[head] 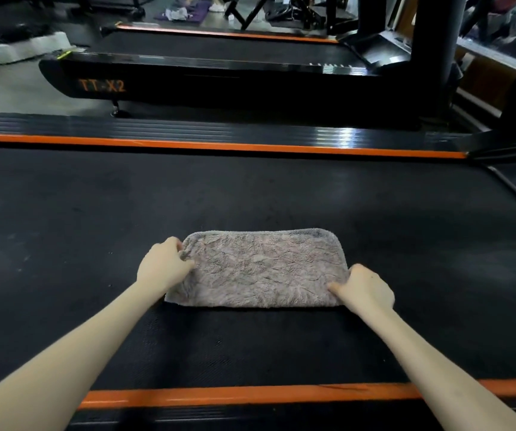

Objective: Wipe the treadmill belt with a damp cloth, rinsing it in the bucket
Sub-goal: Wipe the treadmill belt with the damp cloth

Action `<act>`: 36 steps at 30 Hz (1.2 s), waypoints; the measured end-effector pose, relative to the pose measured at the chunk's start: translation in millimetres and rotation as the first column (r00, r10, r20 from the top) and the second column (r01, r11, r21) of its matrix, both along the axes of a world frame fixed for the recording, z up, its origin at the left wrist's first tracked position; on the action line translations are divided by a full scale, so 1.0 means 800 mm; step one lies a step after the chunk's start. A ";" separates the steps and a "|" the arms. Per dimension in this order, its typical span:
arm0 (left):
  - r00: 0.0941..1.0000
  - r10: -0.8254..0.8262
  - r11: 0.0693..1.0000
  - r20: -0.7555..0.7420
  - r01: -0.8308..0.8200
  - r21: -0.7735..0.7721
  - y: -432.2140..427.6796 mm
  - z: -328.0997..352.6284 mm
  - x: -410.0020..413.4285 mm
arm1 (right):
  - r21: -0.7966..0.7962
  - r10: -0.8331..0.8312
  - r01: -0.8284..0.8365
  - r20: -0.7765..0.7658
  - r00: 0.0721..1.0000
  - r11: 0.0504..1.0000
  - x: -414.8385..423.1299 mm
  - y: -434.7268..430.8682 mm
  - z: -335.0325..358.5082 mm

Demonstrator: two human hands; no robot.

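Nearest the person, both bare forearms reach out over the orange side stripe (pixel 250 395) of the treadmill, and the fluffy grey-pink folded cloth (pixel 259 270) lies flat on the black textured treadmill belt (pixel 95 213) between the hands. The left hand (pixel 165 264) pinches the cloth's left edge, fingers curled into the pile; the right hand (pixel 365 289) grips the near right corner, thumb laid on top. So both hands are closed on the cloth, one at each end.

It looks like the wiping step, with the cloth spread wide for a broad pass. The next move likely calls for even downward pressure from both hands and a steady push away across the belt toward the far orange stripe (pixel 219 146).

Beyond the hands stands a second black treadmill marked TT-X2 (pixel 188 79), then dim clutter too blurred to name. No bucket shows anywhere, and whether the cloth is damp cannot be told.
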State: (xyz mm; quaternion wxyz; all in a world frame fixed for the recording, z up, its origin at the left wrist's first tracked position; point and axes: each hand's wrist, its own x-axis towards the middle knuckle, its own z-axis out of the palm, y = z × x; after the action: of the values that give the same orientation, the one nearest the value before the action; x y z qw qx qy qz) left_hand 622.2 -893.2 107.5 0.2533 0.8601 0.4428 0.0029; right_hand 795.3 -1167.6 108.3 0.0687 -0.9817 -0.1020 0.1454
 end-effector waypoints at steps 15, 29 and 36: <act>0.950 0.295 0.882 0.106 -0.228 -0.412 -0.012 0.009 -0.025 | 0.155 0.572 -0.586 0.130 0.810 0.795 -0.134 0.129 0.043; 0.942 -0.293 0.893 0.164 0.331 -0.305 -0.116 0.093 0.100 | 0.572 0.093 -0.100 0.041 0.995 0.814 -0.043 0.018 0.035; 0.875 0.127 0.887 0.466 0.110 -0.449 -0.053 0.090 0.069 | 0.456 0.255 -0.420 0.380 0.889 0.784 -0.083 0.098 0.030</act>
State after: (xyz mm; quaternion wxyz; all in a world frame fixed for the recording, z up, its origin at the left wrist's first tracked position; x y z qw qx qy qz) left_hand 677.2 -935.8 179.6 0.5529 0.7443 0.3571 0.1132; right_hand 728.6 -1089.4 132.2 0.2913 -0.9000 -0.3230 -0.0280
